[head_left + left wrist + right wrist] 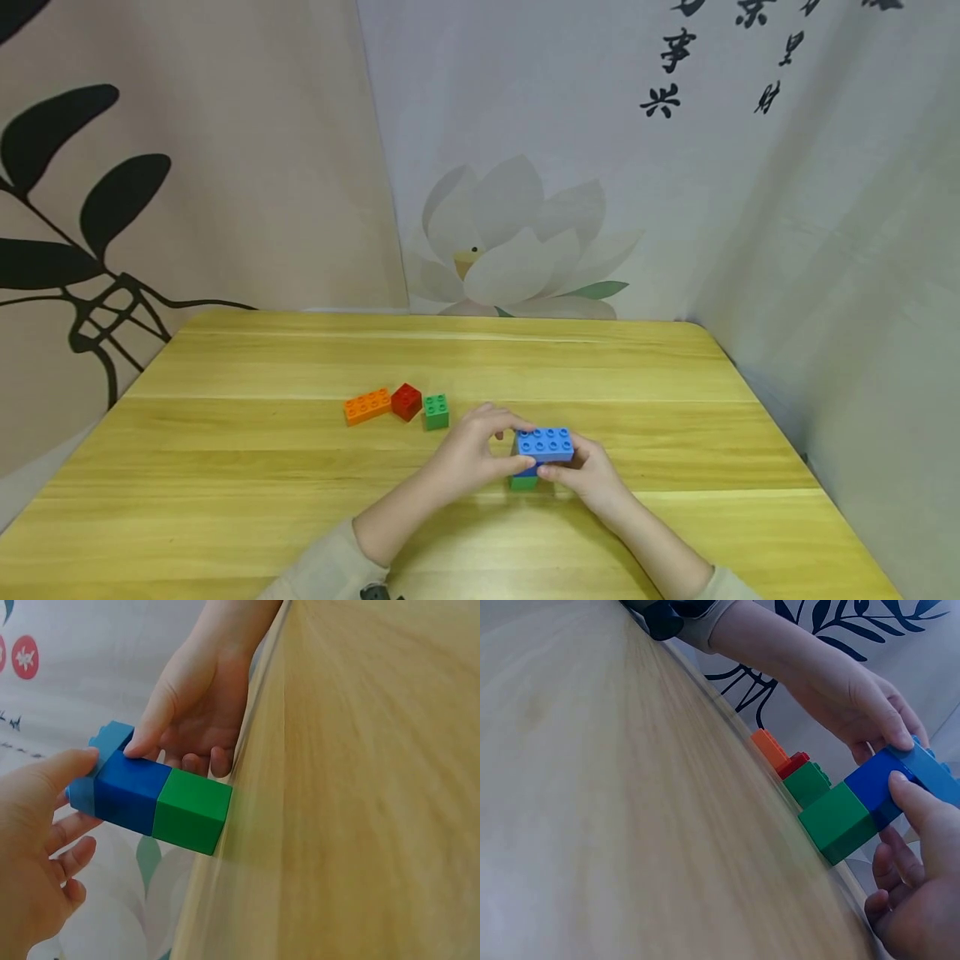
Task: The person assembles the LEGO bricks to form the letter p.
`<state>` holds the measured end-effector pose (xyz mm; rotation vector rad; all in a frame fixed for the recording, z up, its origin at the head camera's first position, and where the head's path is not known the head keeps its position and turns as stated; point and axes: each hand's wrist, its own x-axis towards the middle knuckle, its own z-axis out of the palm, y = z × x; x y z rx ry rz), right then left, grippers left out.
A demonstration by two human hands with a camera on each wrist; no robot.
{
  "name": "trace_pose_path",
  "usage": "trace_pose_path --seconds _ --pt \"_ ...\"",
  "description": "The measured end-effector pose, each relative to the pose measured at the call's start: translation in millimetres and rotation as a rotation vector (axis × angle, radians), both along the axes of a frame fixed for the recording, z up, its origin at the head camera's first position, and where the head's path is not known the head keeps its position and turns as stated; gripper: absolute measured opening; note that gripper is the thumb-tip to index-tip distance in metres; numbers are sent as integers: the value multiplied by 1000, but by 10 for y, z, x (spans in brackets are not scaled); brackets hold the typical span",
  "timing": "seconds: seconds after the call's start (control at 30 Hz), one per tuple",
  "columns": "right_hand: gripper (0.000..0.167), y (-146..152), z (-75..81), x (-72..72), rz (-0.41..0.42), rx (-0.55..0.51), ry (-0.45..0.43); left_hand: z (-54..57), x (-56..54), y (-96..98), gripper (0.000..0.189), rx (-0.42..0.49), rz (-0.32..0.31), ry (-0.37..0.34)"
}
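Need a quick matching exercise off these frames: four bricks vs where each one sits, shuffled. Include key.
Bricks:
1. light blue brick
2. dark blue brick
3. orange brick
4. red brick

Places:
A. leftmost brick in the head view
B. middle of the stack
C. between the orange brick and the off-stack green brick
D. top of the stack, pinched by the left hand

Pairs: 1-D, 2-B, 3-A, 4-C

Head view forward and down from above; wrist views low, close, opposed, block stack (139, 791) in both.
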<state>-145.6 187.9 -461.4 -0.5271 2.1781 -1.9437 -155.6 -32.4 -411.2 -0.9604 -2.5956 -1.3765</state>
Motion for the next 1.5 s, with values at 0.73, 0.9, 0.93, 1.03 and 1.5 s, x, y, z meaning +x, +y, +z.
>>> trace_pose_path --seconds 0.73,0.9,0.93,1.03,1.5 --pt "43 -5 18 26 -25 -12 37 -10 64 -152 49 52 6 -7" --pt "42 4 34 42 -51 0 48 -24 72 -227 49 46 33 27" --pt "42 5 38 44 -54 1 51 -33 71 -245 49 46 36 36" --pt "42 7 53 50 -65 3 58 -49 69 -304 48 60 45 54" --pt "44 67 66 44 -68 -38 147 -41 13 -626 48 118 121 86"
